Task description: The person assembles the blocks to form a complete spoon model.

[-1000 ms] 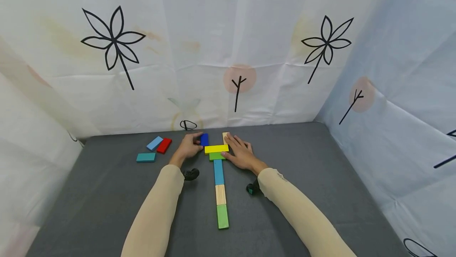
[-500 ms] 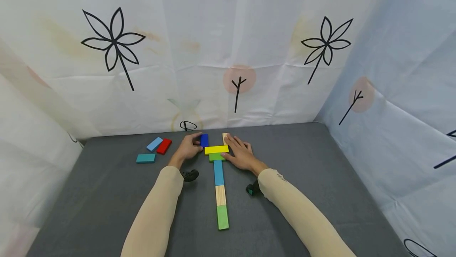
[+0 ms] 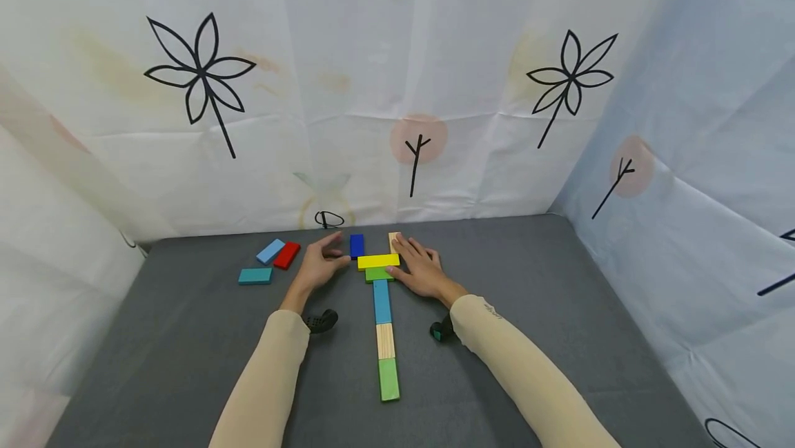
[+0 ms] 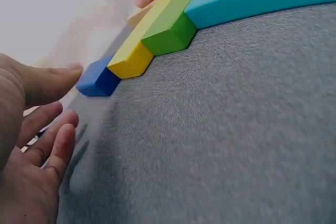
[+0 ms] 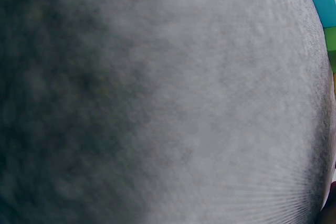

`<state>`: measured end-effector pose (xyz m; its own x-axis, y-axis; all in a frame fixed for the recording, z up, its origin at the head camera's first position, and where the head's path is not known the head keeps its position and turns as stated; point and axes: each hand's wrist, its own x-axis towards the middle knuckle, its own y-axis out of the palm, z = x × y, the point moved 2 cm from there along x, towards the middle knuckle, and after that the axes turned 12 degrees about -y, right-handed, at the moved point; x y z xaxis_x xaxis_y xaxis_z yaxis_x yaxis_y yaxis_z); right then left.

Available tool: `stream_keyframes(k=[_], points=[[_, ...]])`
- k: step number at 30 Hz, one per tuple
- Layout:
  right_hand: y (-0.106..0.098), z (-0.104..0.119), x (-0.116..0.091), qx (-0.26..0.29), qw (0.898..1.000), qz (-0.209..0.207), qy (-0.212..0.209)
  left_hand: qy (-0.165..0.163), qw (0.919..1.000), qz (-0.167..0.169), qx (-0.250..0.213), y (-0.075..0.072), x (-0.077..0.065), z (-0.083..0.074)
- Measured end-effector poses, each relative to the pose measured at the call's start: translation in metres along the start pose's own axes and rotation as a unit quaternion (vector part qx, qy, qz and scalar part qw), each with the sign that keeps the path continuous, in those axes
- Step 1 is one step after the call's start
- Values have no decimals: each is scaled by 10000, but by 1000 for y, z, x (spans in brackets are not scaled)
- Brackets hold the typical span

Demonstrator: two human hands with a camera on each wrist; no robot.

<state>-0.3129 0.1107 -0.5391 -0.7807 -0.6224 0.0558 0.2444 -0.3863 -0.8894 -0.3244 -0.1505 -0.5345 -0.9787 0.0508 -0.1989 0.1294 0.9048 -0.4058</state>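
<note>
Left hand (image 3: 319,265): thumb and fingers parted, nothing held. Dark blue block (image 3: 357,246) lies flat just right of this hand, its near end against the yellow block (image 3: 378,262); in the left wrist view the thumb tip overlaps its edge, contact not certain.

Right hand (image 3: 419,268): fingers extended, no pinch visible. Fingertips rest on the far wooden block (image 3: 393,244), partly covered by them; thumb lies at the right end of the crosswise green block (image 3: 377,273).

Between the hands: yellow block and crosswise green block side by side, touching. From there a single line runs toward the person, between the forearms: long blue block (image 3: 381,301), near wooden block (image 3: 386,341), lengthwise green block (image 3: 388,379), end to end.

Left of the left hand, well apart from the line: red block (image 3: 287,255) close beside light blue block (image 3: 270,251), both slanted; teal block (image 3: 255,276) nearer the person. All rest on grey cloth (image 3: 497,337).
</note>
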Motion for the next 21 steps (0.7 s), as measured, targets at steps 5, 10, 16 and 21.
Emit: stream_keyframes(k=[5, 10, 16, 21], points=[[0, 0, 0, 17, 10000, 56, 49, 204, 9977, -559, -317, -12, -11, 4], [0, -1, 0, 30, 10000, 31, 38, 396, 9911, -1104, -634, -28, -25, 9], [1, -2, 0, 27, 9999, 87, 55, 538, 9785, -1728, -985, -50, -42, 22], [1, -2, -1, 52, 10000, 50, 22, 618, 9620, -2523, -840, -68, -54, 33]])
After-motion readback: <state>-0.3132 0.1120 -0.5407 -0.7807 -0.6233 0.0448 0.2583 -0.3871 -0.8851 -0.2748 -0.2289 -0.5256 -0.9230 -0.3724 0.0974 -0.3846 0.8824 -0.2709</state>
